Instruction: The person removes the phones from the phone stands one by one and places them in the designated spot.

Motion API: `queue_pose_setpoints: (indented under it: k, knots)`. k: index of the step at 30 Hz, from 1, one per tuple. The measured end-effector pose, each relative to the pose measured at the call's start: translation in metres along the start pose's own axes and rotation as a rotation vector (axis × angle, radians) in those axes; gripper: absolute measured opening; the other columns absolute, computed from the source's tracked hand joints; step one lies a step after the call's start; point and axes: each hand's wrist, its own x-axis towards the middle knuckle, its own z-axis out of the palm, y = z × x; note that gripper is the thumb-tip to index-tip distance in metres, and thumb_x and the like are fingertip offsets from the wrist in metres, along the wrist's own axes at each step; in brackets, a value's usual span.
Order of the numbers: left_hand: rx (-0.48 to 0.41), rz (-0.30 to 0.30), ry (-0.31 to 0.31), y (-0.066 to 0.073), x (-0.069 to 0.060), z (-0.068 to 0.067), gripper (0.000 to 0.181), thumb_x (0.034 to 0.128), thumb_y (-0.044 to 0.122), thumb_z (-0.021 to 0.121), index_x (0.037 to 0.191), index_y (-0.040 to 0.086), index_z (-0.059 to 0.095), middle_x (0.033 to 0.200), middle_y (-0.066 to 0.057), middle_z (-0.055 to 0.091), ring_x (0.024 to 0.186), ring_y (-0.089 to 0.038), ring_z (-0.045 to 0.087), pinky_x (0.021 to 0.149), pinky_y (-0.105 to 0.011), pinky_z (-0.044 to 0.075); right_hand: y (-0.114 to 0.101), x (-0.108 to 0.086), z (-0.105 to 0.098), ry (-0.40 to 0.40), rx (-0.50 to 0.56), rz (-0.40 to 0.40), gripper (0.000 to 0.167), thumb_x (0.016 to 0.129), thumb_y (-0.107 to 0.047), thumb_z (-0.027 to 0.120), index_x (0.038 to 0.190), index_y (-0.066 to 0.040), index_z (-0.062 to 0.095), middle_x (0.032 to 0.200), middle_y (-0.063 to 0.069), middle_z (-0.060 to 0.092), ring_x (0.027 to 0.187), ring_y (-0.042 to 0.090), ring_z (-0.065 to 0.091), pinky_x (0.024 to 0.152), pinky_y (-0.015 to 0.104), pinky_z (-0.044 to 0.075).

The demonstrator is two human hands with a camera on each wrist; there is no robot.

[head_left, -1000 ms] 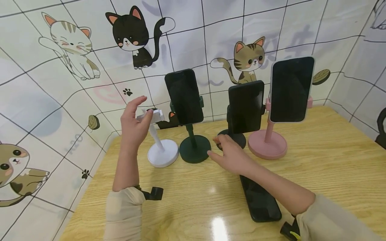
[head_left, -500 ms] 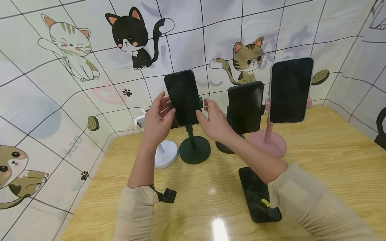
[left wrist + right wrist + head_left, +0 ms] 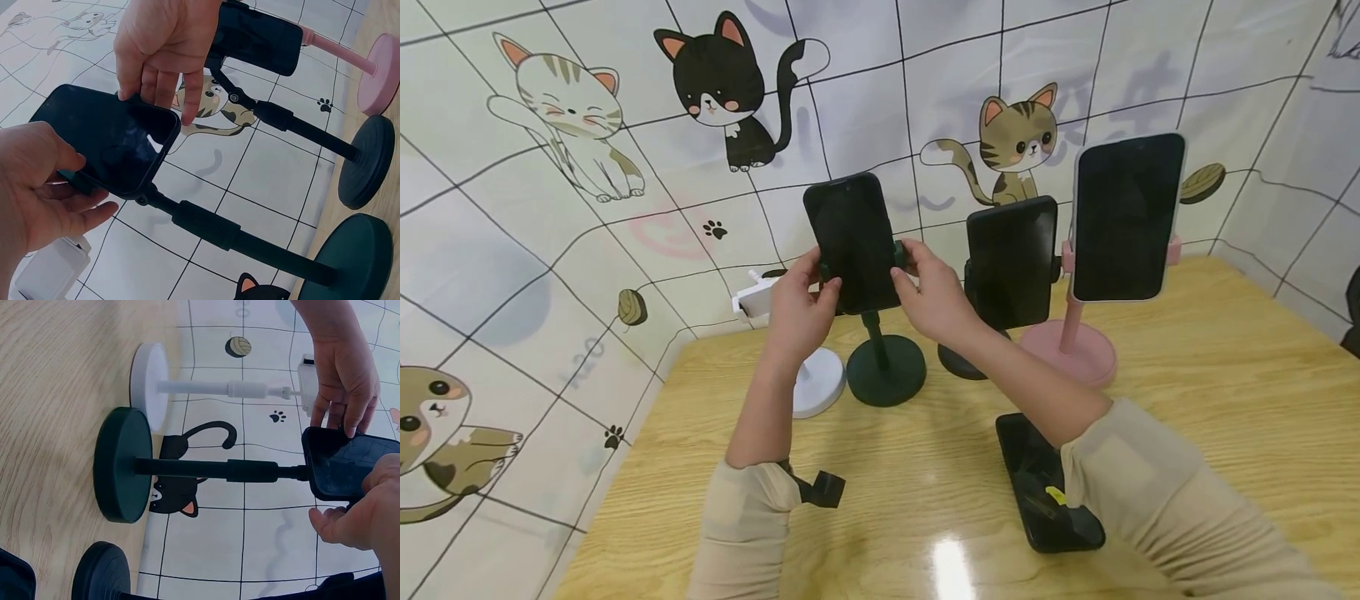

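A black phone (image 3: 853, 242) sits upright, slightly tilted, in the clamp of a green phone stand (image 3: 886, 375). My left hand (image 3: 801, 312) pinches the phone's left edge, its thumb on the screen side and its fingers by the green clamp. On the opposite edge my right hand (image 3: 932, 300) pinches in the same way, fingertips around the clamp's right arm. The left wrist view shows the left thumb lying on the screen of the phone (image 3: 106, 137). Parts of both hands' fingers are hidden behind the phone.
Left of the green stand is a white phone stand (image 3: 822, 387), partly behind my left arm. To the right, a black stand holds a phone (image 3: 1011, 262) and a pink stand (image 3: 1067, 354) holds a white-edged phone (image 3: 1127, 221). Another phone (image 3: 1045, 483) lies on the table under my right forearm.
My left hand has moved right from the white stand to the phone in the green stand. The right hand has risen from near the bases, and both now grip the phone's sides.
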Motion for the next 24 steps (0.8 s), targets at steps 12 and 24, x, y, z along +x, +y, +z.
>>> queue_pose_setpoints:
  k: [12, 24]
  knots:
    - [-0.058, 0.037, -0.005, -0.004, -0.007, 0.0, 0.04, 0.0878, 0.004, 0.055, 0.127, 0.008, 0.047, 0.11, -0.008, 0.057, 0.095, -0.018, 0.058, 0.081, -0.032, 0.049, 0.002, -0.003, -0.002, 0.021, 0.006, -0.041, 0.043, 0.094, -0.007, 0.045, 0.134, -0.001, 0.034, 0.119, 0.015, 0.052, 0.111, 0.026, 0.051, 0.091, 0.039, 0.043]
    - [-0.174, 0.147, 0.033, -0.01, -0.016, 0.002, 0.036, 0.0841, -0.007, 0.055, 0.119, -0.001, 0.049, 0.102, -0.014, 0.057, 0.085, -0.022, 0.058, 0.07, -0.022, 0.049, 0.003, -0.012, -0.009, -0.045, -0.041, -0.122, 0.039, 0.092, -0.005, 0.047, 0.129, 0.003, 0.037, 0.113, 0.017, 0.052, 0.104, 0.026, 0.054, 0.089, 0.039, 0.044]
